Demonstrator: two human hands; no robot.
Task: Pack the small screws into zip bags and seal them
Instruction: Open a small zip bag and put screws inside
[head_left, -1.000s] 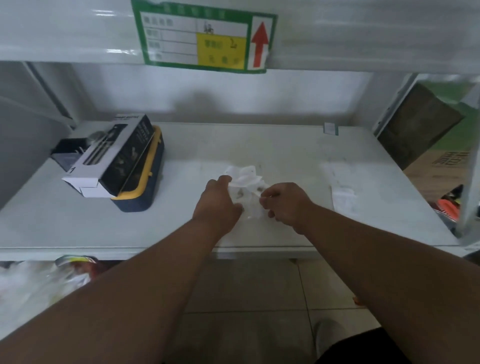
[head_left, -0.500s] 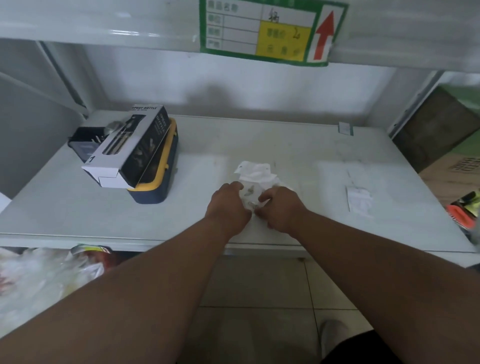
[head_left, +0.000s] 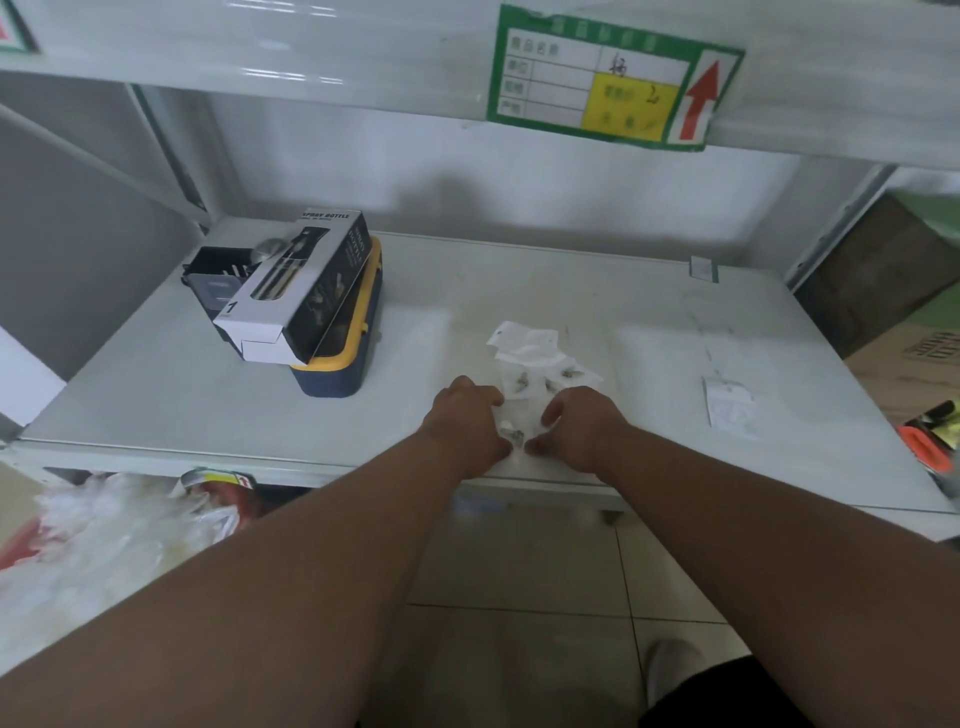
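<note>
A small clear zip bag (head_left: 511, 432) with a few silvery screws inside lies on the white shelf (head_left: 156, 395) near its front edge. My left hand (head_left: 467, 423) and my right hand (head_left: 582, 428) flank it, fingers curled, thumbs and fingertips pinching its two sides. Just behind them is a loose pile of clear zip bags (head_left: 527, 348), some holding small screws (head_left: 522, 382). The hands hide the bag's outer edges.
A black-and-white spray bottle box (head_left: 306, 291) rests on a yellow and navy case (head_left: 343, 371) at the left, beside a black holder (head_left: 213, 275). A flat clear bag (head_left: 727, 410) lies at the right. Crumpled plastic bags (head_left: 104, 540) lie on the floor under the shelf.
Both hands drew back from the pile toward the shelf's front edge with one small bag. They closed together, then parted slightly along the bag.
</note>
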